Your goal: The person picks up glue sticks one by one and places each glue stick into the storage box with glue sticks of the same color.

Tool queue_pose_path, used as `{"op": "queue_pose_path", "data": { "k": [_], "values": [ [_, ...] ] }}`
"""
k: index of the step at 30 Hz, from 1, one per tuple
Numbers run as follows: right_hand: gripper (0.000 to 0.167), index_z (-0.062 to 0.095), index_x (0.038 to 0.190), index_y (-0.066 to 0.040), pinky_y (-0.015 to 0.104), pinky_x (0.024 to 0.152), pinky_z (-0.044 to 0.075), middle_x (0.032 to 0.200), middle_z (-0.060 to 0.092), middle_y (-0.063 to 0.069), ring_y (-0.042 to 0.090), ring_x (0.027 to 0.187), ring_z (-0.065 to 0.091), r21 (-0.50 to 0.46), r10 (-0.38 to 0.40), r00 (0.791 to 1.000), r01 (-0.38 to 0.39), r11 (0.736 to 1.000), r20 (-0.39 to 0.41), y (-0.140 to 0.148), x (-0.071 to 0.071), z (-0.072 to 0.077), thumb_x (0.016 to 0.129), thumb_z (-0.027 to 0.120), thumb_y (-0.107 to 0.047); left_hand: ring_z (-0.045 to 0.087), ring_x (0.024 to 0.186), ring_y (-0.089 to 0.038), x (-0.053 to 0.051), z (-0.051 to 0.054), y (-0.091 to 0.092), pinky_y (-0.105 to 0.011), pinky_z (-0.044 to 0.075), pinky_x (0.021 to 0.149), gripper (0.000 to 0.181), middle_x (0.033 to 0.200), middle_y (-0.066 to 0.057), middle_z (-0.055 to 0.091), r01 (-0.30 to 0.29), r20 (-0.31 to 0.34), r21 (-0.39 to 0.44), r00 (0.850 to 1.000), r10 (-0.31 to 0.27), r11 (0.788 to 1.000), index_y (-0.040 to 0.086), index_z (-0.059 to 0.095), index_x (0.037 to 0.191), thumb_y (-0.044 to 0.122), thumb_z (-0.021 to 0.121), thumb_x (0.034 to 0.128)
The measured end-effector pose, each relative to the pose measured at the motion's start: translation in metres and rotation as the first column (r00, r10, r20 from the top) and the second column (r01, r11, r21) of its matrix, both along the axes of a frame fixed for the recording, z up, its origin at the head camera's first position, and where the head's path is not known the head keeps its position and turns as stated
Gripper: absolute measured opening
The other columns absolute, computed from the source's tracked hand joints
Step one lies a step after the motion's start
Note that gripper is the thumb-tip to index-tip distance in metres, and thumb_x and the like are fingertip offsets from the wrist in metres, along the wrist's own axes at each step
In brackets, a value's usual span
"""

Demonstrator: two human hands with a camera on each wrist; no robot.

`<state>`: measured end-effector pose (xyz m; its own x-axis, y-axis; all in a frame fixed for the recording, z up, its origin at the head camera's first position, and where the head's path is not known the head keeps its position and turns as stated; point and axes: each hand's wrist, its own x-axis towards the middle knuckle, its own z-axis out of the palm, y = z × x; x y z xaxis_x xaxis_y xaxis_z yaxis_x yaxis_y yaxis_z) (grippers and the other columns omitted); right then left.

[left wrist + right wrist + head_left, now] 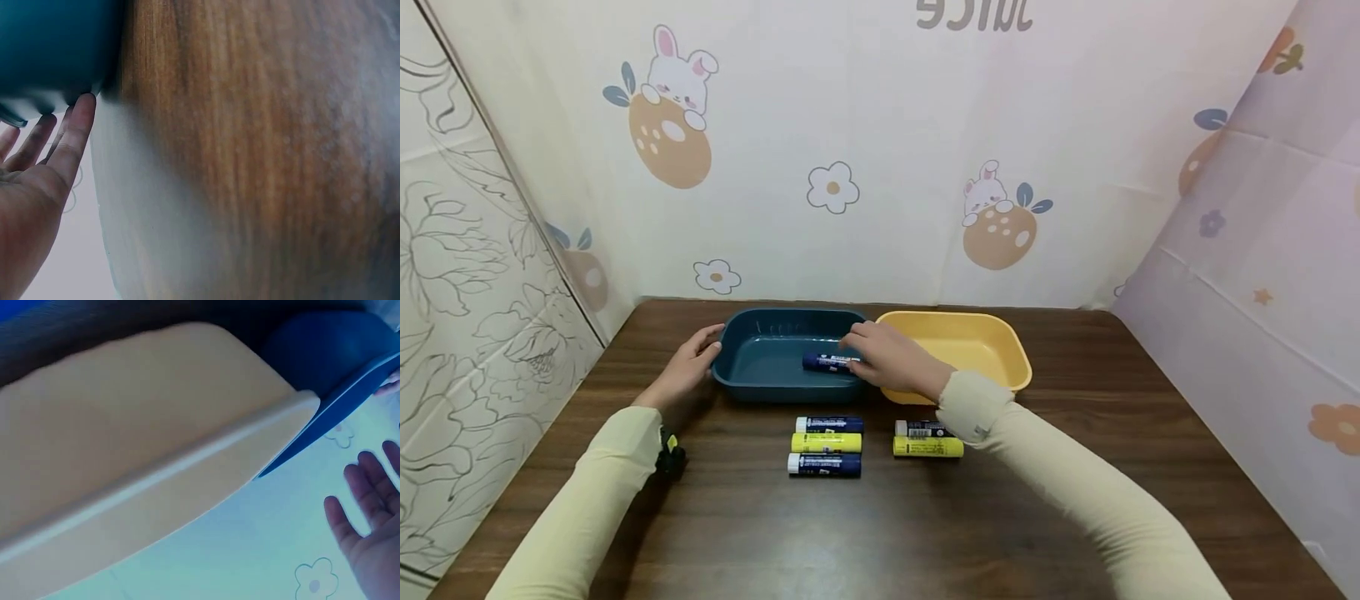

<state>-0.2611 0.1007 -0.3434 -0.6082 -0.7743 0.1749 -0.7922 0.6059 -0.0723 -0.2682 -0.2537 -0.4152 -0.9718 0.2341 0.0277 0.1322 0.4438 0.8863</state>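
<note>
The left hand [688,367] rests against the left wall of the teal tray [790,395]; in the left wrist view its extended fingers [76,134] touch the tray's outside [53,56]. Over the tray's right end is the right hand [898,358], its fingertips beside the right end of a dark blue tube [827,362] lying in the tray. The right wrist view shows the right hand's fingers [369,494] spread, with no tube visible there. Part of the tube's right end is hidden by the hand.
Right of the teal tray stands a yellow tray [1018,367], partly behind the right hand. In front lie three tubes, blue, yellow [826,442] and blue, and to their right a dark tube [917,428] beside a yellow one [928,447]. A patterned cloth [887,242] hangs behind.
</note>
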Motion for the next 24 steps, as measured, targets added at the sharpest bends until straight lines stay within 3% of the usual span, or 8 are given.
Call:
{"op": "queue_pose_path", "data": {
  "k": [4,8,12,18,24],
  "values": [
    [0.024,0.065,0.112,-0.009,0.03,0.083,0.046,0.104,0.062,0.005,0.015,0.088,0.053,-0.055,-0.011,0.999,0.009,0.998,-0.047,0.018,0.017,-0.001,0.091,0.064,-0.02,0.037,0.125,-0.045,0.001,-0.001,0.001,-0.052,0.045,0.09,0.052,0.144,-0.032,0.029,-0.007,0.0,-0.017,1.0,0.007,1.0,0.0,0.017,0.151,0.024,0.03,0.1062],
    [0.024,0.067,0.109,-0.009,0.03,0.08,0.049,0.1,0.062,0.004,0.013,0.086,0.053,-0.09,-0.049,0.997,0.044,0.995,-0.057,0.038,0.034,-0.007,0.089,0.067,-0.021,0.04,0.122,-0.043,0.001,-0.002,0.001,-0.05,0.047,0.088,0.053,0.142,-0.032,0.031,-0.018,-0.003,-0.023,1.0,0.018,1.0,0.001,0.018,0.151,0.027,0.029,0.1061],
    [0.027,0.067,0.109,-0.009,0.029,0.074,0.05,0.098,0.062,0.004,0.012,0.083,0.054,-0.093,-0.087,0.996,0.084,0.992,-0.024,0.055,0.048,-0.015,0.086,0.07,-0.022,0.04,0.121,-0.043,0.001,-0.001,0.0,-0.049,0.047,0.088,0.053,0.143,-0.032,0.031,-0.008,-0.013,-0.019,1.0,0.008,1.0,0.001,0.018,0.15,0.028,0.03,0.106],
    [0.031,0.066,0.11,-0.01,0.031,0.077,0.05,0.101,0.061,0.002,0.011,0.086,0.052,-0.075,-0.137,0.988,0.142,0.987,0.069,0.076,0.066,-0.027,0.084,0.073,-0.026,0.038,0.124,-0.044,0.0,0.0,0.0,-0.054,0.044,0.091,0.053,0.144,-0.032,0.029,-0.004,0.005,-0.016,1.0,0.004,1.0,0.0,0.017,0.15,0.026,0.031,0.106],
    [0.032,0.066,0.106,-0.013,0.029,0.075,0.049,0.098,0.058,-0.004,0.008,0.084,0.051,-0.056,-0.136,0.988,0.141,0.989,0.078,0.088,0.081,-0.042,0.079,0.077,-0.026,0.042,0.121,-0.042,-0.001,0.0,0.0,-0.045,0.048,0.088,0.053,0.143,-0.031,0.031,-0.011,0.023,0.006,1.0,0.011,1.0,0.001,0.017,0.15,0.026,0.031,0.106]
  ]
}}
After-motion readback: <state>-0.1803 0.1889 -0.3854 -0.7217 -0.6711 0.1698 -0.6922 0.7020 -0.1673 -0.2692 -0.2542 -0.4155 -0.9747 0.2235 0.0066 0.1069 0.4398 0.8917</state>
